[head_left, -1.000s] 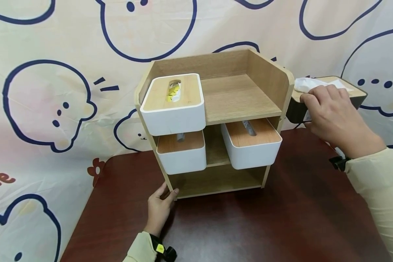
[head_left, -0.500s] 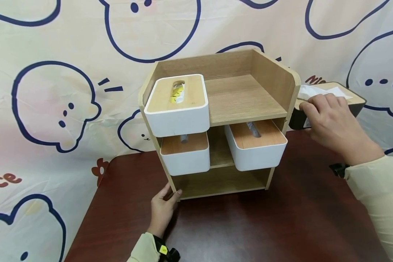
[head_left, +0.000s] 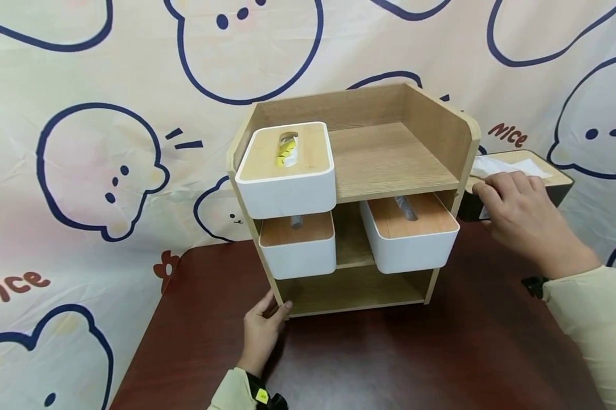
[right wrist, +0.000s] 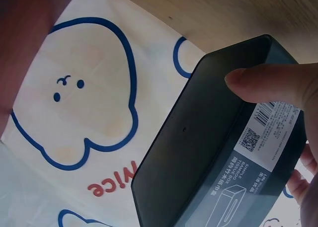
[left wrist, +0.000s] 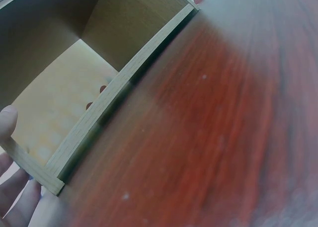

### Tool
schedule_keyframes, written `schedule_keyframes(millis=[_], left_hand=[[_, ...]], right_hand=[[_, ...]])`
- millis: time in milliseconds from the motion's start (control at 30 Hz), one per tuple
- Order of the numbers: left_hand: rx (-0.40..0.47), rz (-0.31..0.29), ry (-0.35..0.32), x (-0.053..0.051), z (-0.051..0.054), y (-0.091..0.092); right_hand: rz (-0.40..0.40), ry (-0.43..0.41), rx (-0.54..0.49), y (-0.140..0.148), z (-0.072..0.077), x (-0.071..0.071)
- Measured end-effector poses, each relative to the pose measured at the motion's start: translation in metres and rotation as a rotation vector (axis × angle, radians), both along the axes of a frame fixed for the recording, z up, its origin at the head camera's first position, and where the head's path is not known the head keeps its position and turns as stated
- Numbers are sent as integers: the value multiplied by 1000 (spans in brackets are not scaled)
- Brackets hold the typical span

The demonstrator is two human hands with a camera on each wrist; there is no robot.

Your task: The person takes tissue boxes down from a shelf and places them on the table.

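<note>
**Right hand (head_left: pixel 530 217) grips the tissue box (right wrist: pixel 208 132), left hand (head_left: pixel 260 336) the shelf unit (head_left: pixel 390 154)**

From my station, I see the dark tissue box within the right fingers' grasp, just beside the shelf unit's right side; I can't tell whether the two touch. Those fingers part only as far as the box makes them: the thumb lies across an edge beside the printed label (right wrist: pixel 263 147), and the others curl round the far side, partly hidden from me. A white tissue (head_left: pixel 492 164) lies on the lid (head_left: pixel 555 173) by the knuckles.

On my left, the fingers pinch the lower front end of the side panel (left wrist: pixel 35 168), thumb inside, the others outside. The shelf unit stands on the desk (head_left: pixel 364 359), with an upper white box (head_left: pixel 287 196) above two lower ones (head_left: pixel 415 253).
</note>
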State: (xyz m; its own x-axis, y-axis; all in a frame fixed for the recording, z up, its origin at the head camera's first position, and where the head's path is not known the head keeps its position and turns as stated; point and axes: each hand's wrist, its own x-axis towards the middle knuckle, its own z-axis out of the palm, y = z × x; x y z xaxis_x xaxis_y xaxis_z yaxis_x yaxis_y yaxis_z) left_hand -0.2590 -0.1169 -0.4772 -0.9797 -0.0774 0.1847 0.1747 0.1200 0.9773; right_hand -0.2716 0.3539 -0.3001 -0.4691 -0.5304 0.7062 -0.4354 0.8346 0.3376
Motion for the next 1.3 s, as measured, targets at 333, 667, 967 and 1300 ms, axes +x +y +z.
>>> schedule_keyframes(millis=[333, 667, 967, 1300], left_hand=[[3, 12, -9, 3, 0, 0], [-6, -1, 9, -2, -1, 2], [0, -9, 9, 0, -2, 6], [28, 1, 36, -2, -3, 0]], right_hand=[[-11, -43, -2, -2, -12, 2], [-53, -70, -9, -2, -24, 0], [-79, -99, -25, -3, -46, -5], [-65, -84, -32, -4, -58, -11]])
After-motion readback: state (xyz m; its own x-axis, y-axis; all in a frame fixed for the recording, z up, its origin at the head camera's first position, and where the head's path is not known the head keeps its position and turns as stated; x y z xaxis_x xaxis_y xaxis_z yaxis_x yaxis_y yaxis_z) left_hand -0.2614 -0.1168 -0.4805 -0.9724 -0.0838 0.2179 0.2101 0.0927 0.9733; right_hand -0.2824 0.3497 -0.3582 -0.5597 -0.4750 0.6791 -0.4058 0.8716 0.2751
